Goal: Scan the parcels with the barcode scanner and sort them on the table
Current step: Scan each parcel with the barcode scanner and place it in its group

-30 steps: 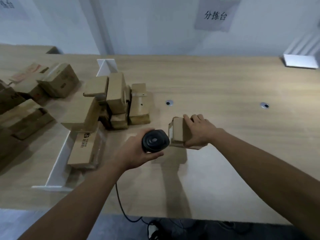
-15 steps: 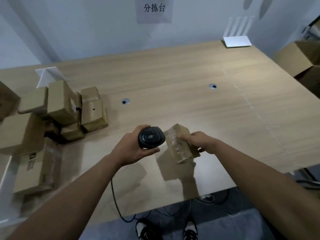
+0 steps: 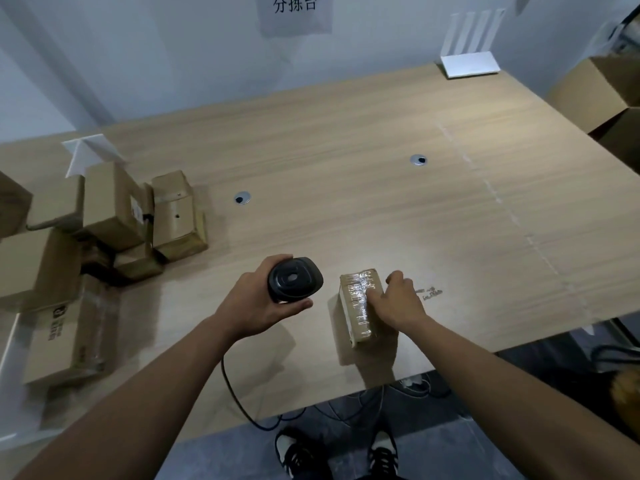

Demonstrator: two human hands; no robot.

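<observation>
My left hand (image 3: 258, 308) grips a black barcode scanner (image 3: 294, 279), its head turned up toward me, above the wooden table (image 3: 363, 174). Just to its right, a small taped cardboard parcel (image 3: 356, 306) sits near the table's front edge. My right hand (image 3: 398, 301) holds that parcel from its right side, fingers curled over the top edge. A heap of several brown parcels (image 3: 114, 209) lies at the table's left.
White dividers (image 3: 86, 154) stand among the left-hand parcels. Two round cable grommets (image 3: 242, 198) (image 3: 419, 160) are set in the tabletop. A white rack (image 3: 471, 64) stands at the back right, large open cartons (image 3: 599, 91) beyond the right edge. The scanner's cable (image 3: 235, 393) hangs over the front edge.
The view has swung to the right. My right hand brought the small parcel toward the front right and set it flat on the table. The scanner stayed in my left hand.
</observation>
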